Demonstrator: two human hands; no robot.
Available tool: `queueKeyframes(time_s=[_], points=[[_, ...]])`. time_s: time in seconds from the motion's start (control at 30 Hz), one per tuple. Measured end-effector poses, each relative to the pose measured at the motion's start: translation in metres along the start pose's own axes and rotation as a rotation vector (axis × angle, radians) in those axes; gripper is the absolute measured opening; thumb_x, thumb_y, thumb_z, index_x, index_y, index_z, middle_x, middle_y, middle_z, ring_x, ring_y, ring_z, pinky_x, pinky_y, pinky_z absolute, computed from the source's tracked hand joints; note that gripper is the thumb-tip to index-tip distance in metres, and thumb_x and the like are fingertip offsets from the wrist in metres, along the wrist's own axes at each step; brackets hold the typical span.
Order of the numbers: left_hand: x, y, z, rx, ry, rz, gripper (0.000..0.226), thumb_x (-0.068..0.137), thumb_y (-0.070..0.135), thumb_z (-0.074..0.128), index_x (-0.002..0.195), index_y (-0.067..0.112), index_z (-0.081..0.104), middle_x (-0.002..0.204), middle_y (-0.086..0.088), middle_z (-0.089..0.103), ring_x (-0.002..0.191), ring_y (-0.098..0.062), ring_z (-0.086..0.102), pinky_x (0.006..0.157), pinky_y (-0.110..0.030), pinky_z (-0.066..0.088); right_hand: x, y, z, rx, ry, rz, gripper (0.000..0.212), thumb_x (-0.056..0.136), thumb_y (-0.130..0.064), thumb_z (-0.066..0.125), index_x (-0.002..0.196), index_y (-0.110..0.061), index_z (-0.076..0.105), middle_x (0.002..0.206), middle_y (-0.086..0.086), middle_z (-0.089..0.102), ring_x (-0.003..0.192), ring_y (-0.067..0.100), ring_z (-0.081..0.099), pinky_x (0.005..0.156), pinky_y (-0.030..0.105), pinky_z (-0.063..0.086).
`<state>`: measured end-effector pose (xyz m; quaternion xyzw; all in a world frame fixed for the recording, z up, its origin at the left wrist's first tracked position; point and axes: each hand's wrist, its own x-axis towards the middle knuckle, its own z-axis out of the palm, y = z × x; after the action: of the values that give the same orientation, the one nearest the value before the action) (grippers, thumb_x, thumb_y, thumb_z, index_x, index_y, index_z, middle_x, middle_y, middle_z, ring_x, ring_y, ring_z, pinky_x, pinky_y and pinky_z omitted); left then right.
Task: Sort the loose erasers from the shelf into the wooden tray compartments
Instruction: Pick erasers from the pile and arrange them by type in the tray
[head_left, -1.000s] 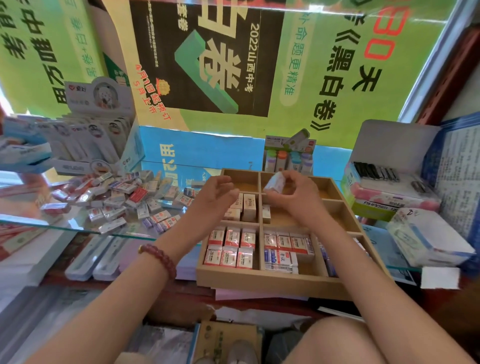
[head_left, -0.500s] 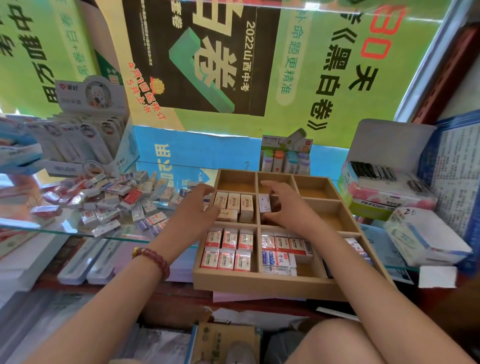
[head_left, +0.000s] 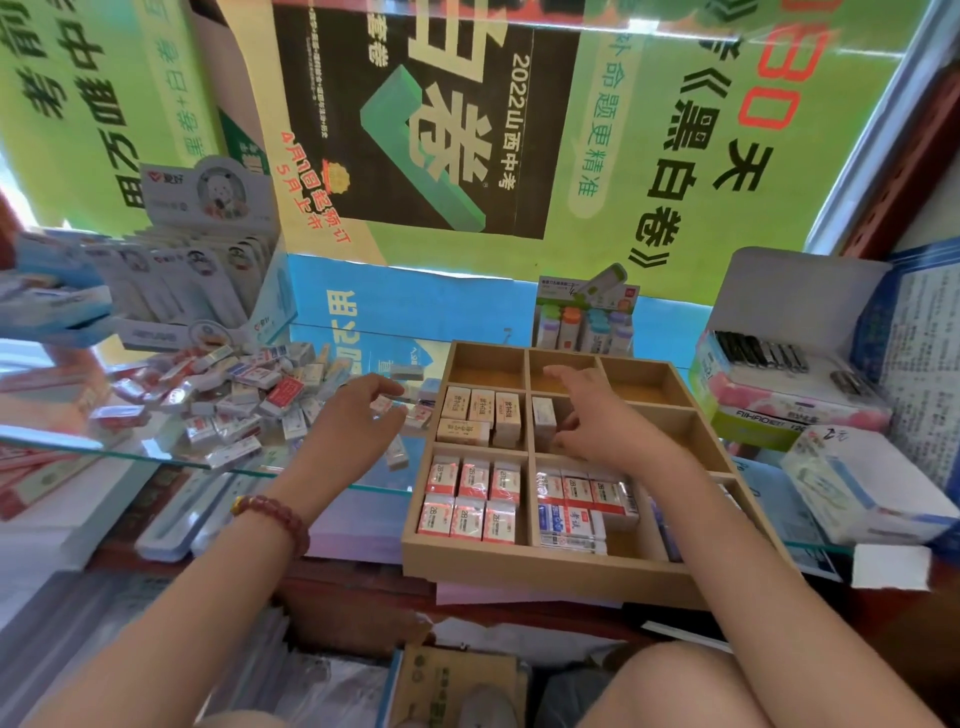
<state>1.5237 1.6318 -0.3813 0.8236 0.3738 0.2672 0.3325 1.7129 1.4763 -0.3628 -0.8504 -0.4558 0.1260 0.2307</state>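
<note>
A: Entry one, the setting?

B: Glass shelf, with green and black posters behind it at 12 o'clock. A display box stands at 10 o'clock and a pen box at 2 o'clock.

A: Entry two, the stock?

B: Loose erasers, heaped on the shelf at 9 o'clock of the wooden tray. In the tray's middle compartment a white eraser stands against the left wall, its long axis running 12 to 6. Beige erasers are in the compartment to the left: three run 12 to 6 and one lies across, 9 to 3. Red-and-white erasers sit at the near left in two rows of three.

A: Entry three, the hands?

B: The left hand is over the shelf by the tray's left wall, fingers relaxed, with nothing plainly held. The right hand is spread over the middle compartment, thumb just beside the white eraser. I cannot tell whether they touch.
</note>
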Motion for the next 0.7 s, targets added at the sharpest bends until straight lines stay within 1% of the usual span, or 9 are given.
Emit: queueKeyframes(time_s=[0.07, 0.1, 0.2, 0.27, 0.33, 0.43, 0.53, 0.63, 0.7], points=[[-0.001, -0.006, -0.007, 0.028, 0.018, -0.014, 0.021, 0.091, 0.011, 0.052, 0.11, 0.015, 0.06, 0.125, -0.004, 0.056, 0.108, -0.017, 0.054, 0.08, -0.021, 0.037, -0.004, -0.01, -0.006, 0.003, 0.081, -0.029, 0.073, 0.087, -0.009, 0.064, 0.146, -0.031, 0.027, 0.151, 0.001, 0.023, 0.112, 0.018, 0.055, 0.092, 0.032, 0.051], [-0.001, -0.01, -0.012, 0.054, 0.031, -0.018, 0.022, 0.091, 0.009, 0.052, 0.11, 0.014, 0.061, 0.124, -0.004, 0.057, 0.1, -0.016, 0.056, 0.074, -0.02, 0.036, -0.006, -0.016, -0.009, 0.027, 0.122, -0.06, 0.067, 0.088, -0.011, 0.063, 0.144, -0.031, 0.031, 0.148, 0.0, 0.028, 0.107, 0.015, 0.056, 0.089, 0.029, 0.051], [-0.002, -0.027, -0.026, 0.134, 0.061, -0.067, 0.028, 0.085, 0.002, 0.052, 0.109, 0.015, 0.06, 0.117, -0.006, 0.059, 0.073, -0.015, 0.056, 0.059, -0.026, 0.038, -0.013, -0.038, -0.01, 0.132, 0.11, -0.202, 0.047, 0.09, -0.017, 0.061, 0.132, -0.033, 0.045, 0.123, -0.01, 0.051, 0.089, 0.003, 0.055, 0.079, 0.021, 0.049], [-0.003, -0.042, -0.035, 0.177, 0.086, -0.095, 0.033, 0.08, 0.0, 0.055, 0.11, 0.015, 0.059, 0.117, -0.006, 0.058, 0.078, -0.017, 0.053, 0.063, -0.028, 0.041, -0.017, -0.055, -0.003, 0.149, 0.015, -0.288, 0.036, 0.092, -0.022, 0.059, 0.123, -0.036, 0.05, 0.11, -0.018, 0.053, 0.092, 0.002, 0.055, 0.081, 0.022, 0.05], [-0.006, -0.055, -0.039, 0.222, 0.096, -0.086, 0.037, 0.076, 0.003, 0.061, 0.111, 0.014, 0.056, 0.115, -0.008, 0.058, 0.084, -0.024, 0.056, 0.071, -0.032, 0.046, -0.018, -0.071, 0.007, 0.15, -0.053, -0.358, 0.028, 0.093, -0.023, 0.057, 0.117, -0.036, 0.055, 0.107, -0.02, 0.055, 0.092, 0.002, 0.055, 0.08, 0.021, 0.05], [-0.006, -0.068, -0.038, 0.316, 0.063, -0.022, 0.044, 0.077, 0.016, 0.07, 0.118, 0.013, 0.055, 0.114, -0.008, 0.06, 0.091, -0.025, 0.058, 0.078, -0.035, 0.048, -0.016, -0.09, 0.023, 0.141, -0.135, -0.437, 0.021, 0.094, -0.021, 0.054, 0.11, -0.032, 0.061, 0.101, -0.019, 0.059, 0.088, 0.0, 0.055, 0.078, 0.021, 0.05], [-0.004, -0.076, -0.037, 0.392, 0.021, 0.004, 0.038, 0.082, 0.028, 0.068, 0.117, 0.016, 0.059, 0.114, -0.007, 0.063, 0.103, -0.025, 0.056, 0.085, -0.036, 0.046, -0.012, -0.099, 0.033, 0.104, -0.189, -0.465, 0.021, 0.094, -0.019, 0.052, 0.107, -0.03, 0.063, 0.099, -0.021, 0.058, 0.087, 0.0, 0.056, 0.079, 0.02, 0.048], [-0.003, -0.082, -0.04, 0.397, 0.026, 0.015, 0.028, 0.087, 0.023, 0.062, 0.115, 0.02, 0.063, 0.115, -0.006, 0.065, 0.109, -0.023, 0.055, 0.089, -0.034, 0.045, -0.006, -0.105, 0.04, 0.069, -0.209, -0.476, 0.022, 0.094, -0.019, 0.051, 0.108, -0.029, 0.064, 0.097, -0.021, 0.057, 0.086, 0.001, 0.057, 0.08, 0.021, 0.048], [-0.003, -0.084, -0.041, 0.407, 0.005, 0.03, 0.029, 0.089, 0.016, 0.058, 0.116, 0.021, 0.063, 0.12, -0.003, 0.063, 0.114, -0.023, 0.052, 0.092, -0.034, 0.043, -0.003, -0.107, 0.044, 0.035, -0.211, -0.479, 0.022, 0.094, -0.019, 0.051, 0.11, -0.027, 0.064, 0.097, -0.019, 0.056, 0.082, -0.001, 0.055, 0.079, 0.02, 0.046]])
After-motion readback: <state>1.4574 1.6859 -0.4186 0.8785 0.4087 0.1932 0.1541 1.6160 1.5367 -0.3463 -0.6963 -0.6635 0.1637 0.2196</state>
